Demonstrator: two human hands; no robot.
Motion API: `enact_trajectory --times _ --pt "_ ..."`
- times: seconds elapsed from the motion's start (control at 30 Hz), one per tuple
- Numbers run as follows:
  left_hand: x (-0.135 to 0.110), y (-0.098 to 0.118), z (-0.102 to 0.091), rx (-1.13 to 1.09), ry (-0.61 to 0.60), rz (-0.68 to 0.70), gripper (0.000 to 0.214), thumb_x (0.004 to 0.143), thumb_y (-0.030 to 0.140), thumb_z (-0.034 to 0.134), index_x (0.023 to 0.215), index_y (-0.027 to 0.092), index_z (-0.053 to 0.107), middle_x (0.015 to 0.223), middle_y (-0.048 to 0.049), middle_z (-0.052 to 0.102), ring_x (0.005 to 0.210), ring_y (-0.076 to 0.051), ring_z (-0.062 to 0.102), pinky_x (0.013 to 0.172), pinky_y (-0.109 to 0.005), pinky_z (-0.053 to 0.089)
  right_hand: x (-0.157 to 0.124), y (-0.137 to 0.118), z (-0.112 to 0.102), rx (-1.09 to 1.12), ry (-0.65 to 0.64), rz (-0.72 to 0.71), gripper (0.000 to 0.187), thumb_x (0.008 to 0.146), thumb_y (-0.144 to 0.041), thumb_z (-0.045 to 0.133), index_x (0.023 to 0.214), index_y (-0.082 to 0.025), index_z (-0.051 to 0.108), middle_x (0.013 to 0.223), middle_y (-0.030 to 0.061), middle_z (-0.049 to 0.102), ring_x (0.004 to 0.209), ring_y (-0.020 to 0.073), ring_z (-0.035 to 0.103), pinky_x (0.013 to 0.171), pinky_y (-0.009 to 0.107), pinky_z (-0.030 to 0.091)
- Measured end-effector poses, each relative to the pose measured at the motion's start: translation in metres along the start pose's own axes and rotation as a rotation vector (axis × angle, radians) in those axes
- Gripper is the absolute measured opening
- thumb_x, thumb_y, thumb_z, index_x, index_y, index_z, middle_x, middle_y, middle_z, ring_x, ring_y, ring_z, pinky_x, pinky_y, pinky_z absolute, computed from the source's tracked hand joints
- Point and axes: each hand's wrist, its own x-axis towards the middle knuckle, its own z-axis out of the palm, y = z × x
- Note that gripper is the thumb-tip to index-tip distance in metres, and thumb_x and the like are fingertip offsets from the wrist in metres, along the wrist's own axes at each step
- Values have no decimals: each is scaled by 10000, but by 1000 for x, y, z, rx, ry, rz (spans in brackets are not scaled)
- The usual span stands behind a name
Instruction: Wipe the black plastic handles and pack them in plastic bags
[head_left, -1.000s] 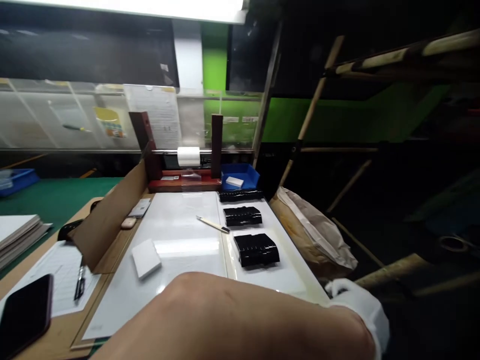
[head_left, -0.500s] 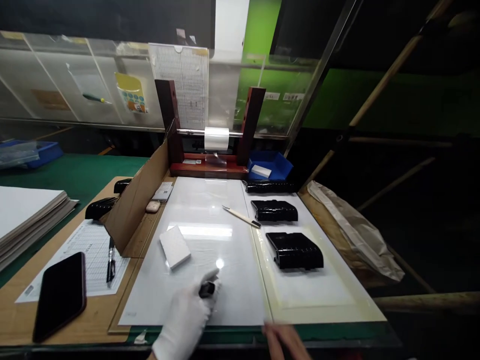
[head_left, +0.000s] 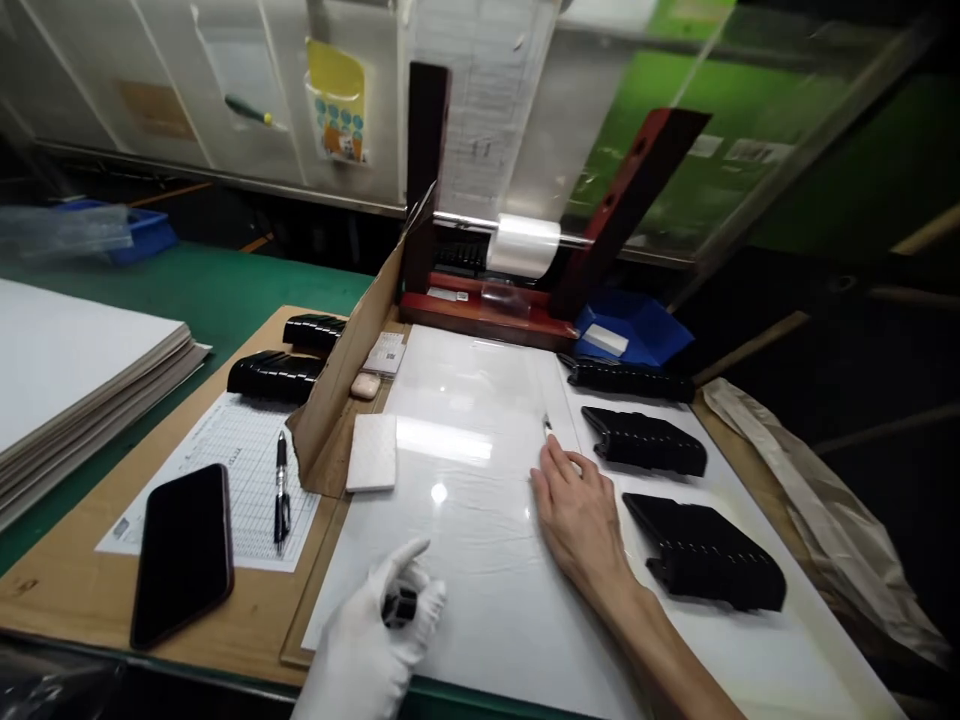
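Far left of the desk (head_left: pixel 262 277) there's a stack of white sheets (head_left: pixel 82 370). Next come a black phone (head_left: pixel 184 555), a printed form (head_left: pixel 214 470) and a pen (head_left: pixel 281 495) lying on the form, with two glossy black parts (head_left: pixel 277 377) at its far end. Then a bent cardboard divider (head_left: pixel 364 345), and a flat white block (head_left: pixel 371 453) just to its right. Near the middle, the person's gloved left hand (head_left: pixel 367 640) is curled around a small black object (head_left: pixel 400 606); can't make out what it is. Right of that, the bare right hand (head_left: pixel 581 505) has its fingers round a craft knife (head_left: pixel 548 428), tip poking out the far side, low over the white work surface (head_left: pixel 465 530). Three more ribbed black pieces (head_left: pixel 716 560) line up along the right, near to far, with a blue bin (head_left: pixel 649 335) beyond them.
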Motion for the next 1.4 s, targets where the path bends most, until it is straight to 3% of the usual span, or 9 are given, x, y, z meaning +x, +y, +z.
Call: enact_trajectory --times 0.17,0.37,0.5,0.7,0.87,1.0,1.17,1.33,1.4 --pt "-4 20 -3 -144 -114 -62 724 791 635 682 1339 176 565 1014 -91 682 956 -246 648 901 -322 519 32 5 -8 4 4 -77 437 1056 -348 366 1314 -91 606 1480 167 514 1286 376 463 967 577 426" --pt "10 4 8 -510 -189 -236 764 830 866 314 1104 207 588 672 6 610 412 -121 472 416 -248 421 148 3 16 130 -154 -234 251 994 -303 595 1204 -173 639 1275 97 641 1182 241 587 1015 456 482" --pt "18 4 2 -325 -92 -93 566 838 773 485 835 210 551 619 14 572 551 -162 569 545 -266 472 179 -6 21 220 -256 -214 207 991 -349 611 1051 -158 665 1089 57 678 1006 195 656 928 424 542" --pt "18 47 -6 -68 172 37 394 811 571 602 672 215 507 739 31 433 657 -145 464 605 -249 438 88 -37 -21 406 -393 -231 151 1012 -251 568 980 -162 685 921 18 698 813 139 670 748 298 565" --pt "43 87 21 -76 76 263 416 876 562 542 658 214 474 648 44 444 644 -138 469 602 -240 394 -24 -73 -47 451 -348 -202 158 953 -90 549 922 -187 670 866 32 665 759 170 635 669 272 504" --pt "73 87 37 39 93 273 377 868 513 575 658 201 559 606 29 512 636 -162 526 640 -271 420 -85 -91 -57 501 -300 -268 145 919 -76 565 890 -202 630 841 18 633 747 173 615 638 262 456" --pt "55 51 29 136 -23 329 445 900 281 505 1319 179 611 1046 -69 745 990 -233 681 945 -357 496 -101 -92 -74 550 -234 -286 137 947 -104 529 887 -205 600 808 17 601 733 178 555 626 288 407" --pt "13 40 14 160 -422 612 314 919 225 526 1140 263 747 1255 -51 708 1152 -229 631 1082 -338 439 -72 -80 -106 779 -286 -171 122 971 -139 564 909 -218 633 1009 23 647 994 192 590 872 323 488" --pt "10 42 13 210 -363 626 271 949 278 516 980 244 783 1068 -53 756 979 -223 675 945 -312 514 -59 -70 -115 896 -380 -76 94 1000 -274 578 991 -248 668 1116 17 668 1088 183 610 956 311 501"
